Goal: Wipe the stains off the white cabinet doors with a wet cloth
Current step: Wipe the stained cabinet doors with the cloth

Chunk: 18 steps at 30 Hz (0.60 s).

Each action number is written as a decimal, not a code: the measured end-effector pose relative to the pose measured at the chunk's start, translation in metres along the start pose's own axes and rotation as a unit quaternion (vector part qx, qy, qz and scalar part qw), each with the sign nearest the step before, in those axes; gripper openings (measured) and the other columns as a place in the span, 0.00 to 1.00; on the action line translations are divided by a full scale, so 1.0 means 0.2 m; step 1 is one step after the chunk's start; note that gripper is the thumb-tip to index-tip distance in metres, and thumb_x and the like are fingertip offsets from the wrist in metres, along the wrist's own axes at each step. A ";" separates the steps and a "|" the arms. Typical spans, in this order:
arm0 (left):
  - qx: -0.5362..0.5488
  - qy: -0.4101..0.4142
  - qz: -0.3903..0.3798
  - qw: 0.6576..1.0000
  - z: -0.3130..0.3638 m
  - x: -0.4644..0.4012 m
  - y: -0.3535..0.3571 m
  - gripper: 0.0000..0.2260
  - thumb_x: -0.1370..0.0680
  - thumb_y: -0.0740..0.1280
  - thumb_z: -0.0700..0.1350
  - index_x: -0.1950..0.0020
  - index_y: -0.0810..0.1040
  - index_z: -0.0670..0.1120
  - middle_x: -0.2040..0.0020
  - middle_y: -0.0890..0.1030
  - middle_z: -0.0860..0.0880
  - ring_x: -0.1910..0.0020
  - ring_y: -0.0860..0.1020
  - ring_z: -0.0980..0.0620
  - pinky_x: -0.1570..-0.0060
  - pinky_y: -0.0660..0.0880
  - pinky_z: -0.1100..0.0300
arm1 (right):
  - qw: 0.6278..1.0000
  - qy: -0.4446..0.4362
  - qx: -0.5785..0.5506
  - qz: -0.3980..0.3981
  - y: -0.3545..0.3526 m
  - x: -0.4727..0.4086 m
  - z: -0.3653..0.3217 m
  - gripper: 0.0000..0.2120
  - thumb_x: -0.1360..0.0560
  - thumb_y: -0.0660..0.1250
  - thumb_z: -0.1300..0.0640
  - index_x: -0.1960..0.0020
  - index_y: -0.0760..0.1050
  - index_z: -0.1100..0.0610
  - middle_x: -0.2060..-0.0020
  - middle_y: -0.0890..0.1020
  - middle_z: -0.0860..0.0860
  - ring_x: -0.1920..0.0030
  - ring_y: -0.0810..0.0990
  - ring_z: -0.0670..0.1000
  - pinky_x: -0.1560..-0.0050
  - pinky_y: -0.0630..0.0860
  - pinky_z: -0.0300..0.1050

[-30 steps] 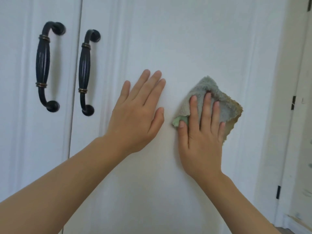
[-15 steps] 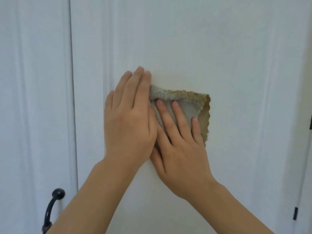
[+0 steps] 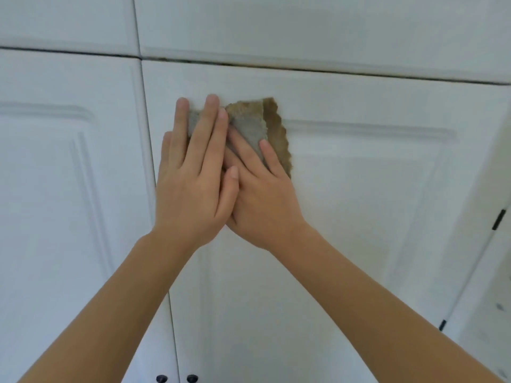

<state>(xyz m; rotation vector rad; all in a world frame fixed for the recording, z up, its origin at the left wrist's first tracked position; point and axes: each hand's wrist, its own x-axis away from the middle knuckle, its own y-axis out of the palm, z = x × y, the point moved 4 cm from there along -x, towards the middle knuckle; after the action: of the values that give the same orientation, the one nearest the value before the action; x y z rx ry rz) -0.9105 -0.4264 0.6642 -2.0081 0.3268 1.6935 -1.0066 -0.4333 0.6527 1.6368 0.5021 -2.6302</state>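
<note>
A grey cloth [image 3: 250, 128] with a brownish frilled edge lies flat against the upper left corner of the right white cabinet door [image 3: 359, 189]. My right hand [image 3: 262, 194] presses it to the door with straight fingers. My left hand [image 3: 193, 175] lies flat over the cloth's left part and overlaps my right hand's thumb side. Both hands sit just right of the gap between the right door and the left door [image 3: 69, 189]. No stain shows on the visible door surface.
Above the doors runs a dark horizontal seam [image 3: 331, 70] with upper cabinet doors [image 3: 276, 26] over it. The tops of two black handles [image 3: 177, 378] peek in at the bottom edge. A white side panel with small black hinges [image 3: 499, 219] stands at the right.
Both hands and the cloth have slid up the right door to its top corner. My left hand went from flat on the bare door to lying over the cloth and my right hand.
</note>
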 end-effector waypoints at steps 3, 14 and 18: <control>0.025 0.061 -0.012 0.998 0.08 -0.10 0.03 0.23 0.20 0.52 0.46 0.27 0.59 0.37 0.26 0.60 0.40 0.26 0.56 0.39 0.31 0.60 0.43 | 1.000 -0.021 0.018 0.000 -0.06 0.06 0.18 0.25 0.20 0.51 0.47 0.26 0.62 0.55 0.27 0.64 0.49 0.26 0.60 0.49 0.29 0.55 0.54; -0.062 0.220 -0.047 0.972 0.41 -0.07 0.27 0.24 0.22 0.55 0.45 0.27 0.64 0.41 0.27 0.64 0.45 0.27 0.62 0.47 0.31 0.58 0.46 | 0.972 0.219 0.082 -0.002 -0.24 0.61 0.82 0.28 0.18 0.44 0.45 0.23 0.39 0.50 0.27 0.55 0.59 0.25 0.50 0.59 0.28 0.46 0.60; -0.067 0.227 -0.026 0.971 0.42 -0.06 0.28 0.24 0.23 0.56 0.45 0.27 0.64 0.41 0.27 0.65 0.45 0.28 0.63 0.47 0.33 0.60 0.45 | 0.963 0.264 0.046 -0.028 -0.12 0.82 0.57 0.27 0.18 0.42 0.45 0.22 0.40 0.51 0.28 0.54 0.61 0.25 0.48 0.60 0.27 0.40 0.57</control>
<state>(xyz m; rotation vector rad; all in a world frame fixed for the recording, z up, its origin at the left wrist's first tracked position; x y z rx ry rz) -1.0122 -0.4338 0.6552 -2.4764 0.3145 1.2373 -1.1856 -0.4141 0.5613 2.3966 0.4366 -2.2536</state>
